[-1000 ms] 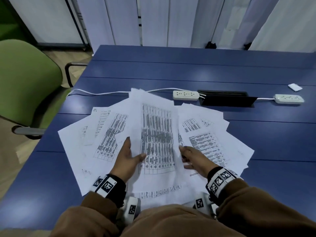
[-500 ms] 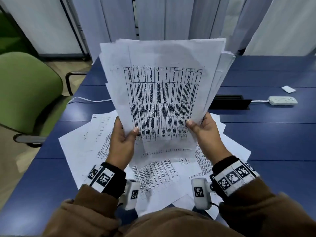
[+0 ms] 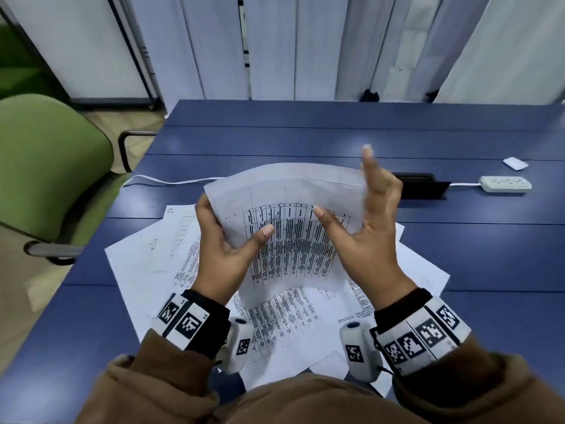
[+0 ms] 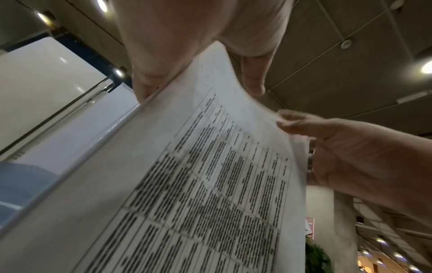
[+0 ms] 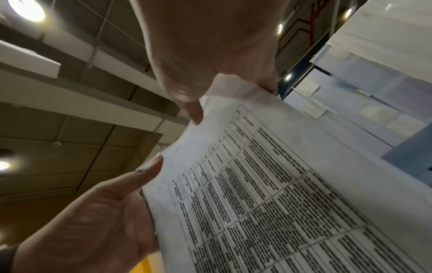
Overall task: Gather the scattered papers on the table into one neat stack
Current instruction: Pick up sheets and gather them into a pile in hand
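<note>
A bundle of printed papers (image 3: 287,215) hangs bowed above the blue table (image 3: 305,130), its table-print side facing me. My left hand (image 3: 232,237) grips its left edge, thumb on the front and fingers behind. My right hand (image 3: 351,209) holds the right edge, thumb across the print and the other fingers stretched up behind the sheets. The right wrist view shows a corner of the bundle (image 5: 280,184) pinched between thumb and fingers. More loose sheets (image 3: 146,255) lie fanned out on the table under both hands.
A green chair (image 3: 46,166) stands at the table's left edge. Behind the papers a white cable (image 3: 171,180) runs across the table, with a black cable hatch (image 3: 425,189), a white power strip (image 3: 504,183) and a small white item (image 3: 515,163) to the right.
Both hands lifted a bundle off the spread, held it upright, and have now lowered it, tilted away and bowed. The right hand's fingers have straightened along the right edge.
</note>
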`<state>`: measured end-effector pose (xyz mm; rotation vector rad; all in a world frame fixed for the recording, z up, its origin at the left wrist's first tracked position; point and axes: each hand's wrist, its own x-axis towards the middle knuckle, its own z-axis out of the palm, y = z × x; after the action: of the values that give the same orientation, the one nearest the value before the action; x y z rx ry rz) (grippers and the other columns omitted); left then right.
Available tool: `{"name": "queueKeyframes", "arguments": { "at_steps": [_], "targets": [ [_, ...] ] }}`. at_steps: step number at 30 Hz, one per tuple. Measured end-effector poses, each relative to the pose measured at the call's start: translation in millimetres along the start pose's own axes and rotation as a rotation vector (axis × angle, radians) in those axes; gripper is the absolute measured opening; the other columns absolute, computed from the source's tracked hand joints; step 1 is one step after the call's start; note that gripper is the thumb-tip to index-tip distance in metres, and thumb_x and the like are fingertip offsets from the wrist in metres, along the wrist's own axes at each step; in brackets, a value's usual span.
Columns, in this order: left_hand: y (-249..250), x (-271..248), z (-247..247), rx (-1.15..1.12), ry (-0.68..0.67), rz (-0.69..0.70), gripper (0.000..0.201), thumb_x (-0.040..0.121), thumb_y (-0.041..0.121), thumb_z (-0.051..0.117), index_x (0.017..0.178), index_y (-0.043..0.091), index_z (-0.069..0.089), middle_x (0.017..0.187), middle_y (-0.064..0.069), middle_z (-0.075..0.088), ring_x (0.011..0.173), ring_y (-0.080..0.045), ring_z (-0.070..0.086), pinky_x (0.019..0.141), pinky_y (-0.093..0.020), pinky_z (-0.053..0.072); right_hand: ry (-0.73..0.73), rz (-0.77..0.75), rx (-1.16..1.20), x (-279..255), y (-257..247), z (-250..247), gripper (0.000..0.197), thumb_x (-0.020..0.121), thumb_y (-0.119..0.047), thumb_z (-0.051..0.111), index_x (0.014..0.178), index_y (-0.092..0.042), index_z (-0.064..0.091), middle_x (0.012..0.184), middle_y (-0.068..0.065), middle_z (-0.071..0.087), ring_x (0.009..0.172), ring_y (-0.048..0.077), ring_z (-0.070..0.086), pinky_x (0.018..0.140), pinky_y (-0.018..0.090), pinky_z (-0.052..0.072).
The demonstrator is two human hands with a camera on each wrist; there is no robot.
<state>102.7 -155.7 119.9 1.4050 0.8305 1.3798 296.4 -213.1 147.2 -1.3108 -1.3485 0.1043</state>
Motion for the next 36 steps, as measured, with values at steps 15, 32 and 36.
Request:
{"name": "queueKeyframes", "arguments": {
  "at_steps": [15,32,36],
  "targets": [
    [11,6,-2,0.281,0.042,0.247,0.048,0.084,0.03,0.072,0.125,0.028,0.048,0.123,0.002,0.052,0.12,-0.027,0.051,0.105,-0.052,0.04,0.14,0.154,-0.043,-10,-2,0,0.05,0.08,-0.023,0.077,0.118,-0.011,0.047,0.119,0.004,0.044,0.113,0.007,0.046,0.1,0.014,0.034],
    [14,6,2,0.064,0.054,0.164,0.075,0.074,0.041,0.077,0.132,0.016,0.036,0.118,-0.001,0.049,0.109,-0.018,0.053,0.1,-0.039,0.044,0.119,0.096,0.081,-15,-4,-2,0.037,0.09,-0.024,0.065,0.123,-0.013,0.052,0.117,0.007,0.045,0.116,0.004,0.046,0.103,0.014,0.032],
    [23,5,7,0.155,0.021,0.278,0.081,0.075,0.047,0.075,0.139,0.022,0.031,0.11,-0.019,0.05,0.102,-0.021,0.053,0.097,-0.034,0.043,0.122,0.051,0.051,-14,-10,-4,0.033,0.085,-0.024,0.065,0.114,-0.014,0.052,0.115,0.013,0.046,0.113,0.005,0.045,0.1,0.012,0.03]
  ]
}}
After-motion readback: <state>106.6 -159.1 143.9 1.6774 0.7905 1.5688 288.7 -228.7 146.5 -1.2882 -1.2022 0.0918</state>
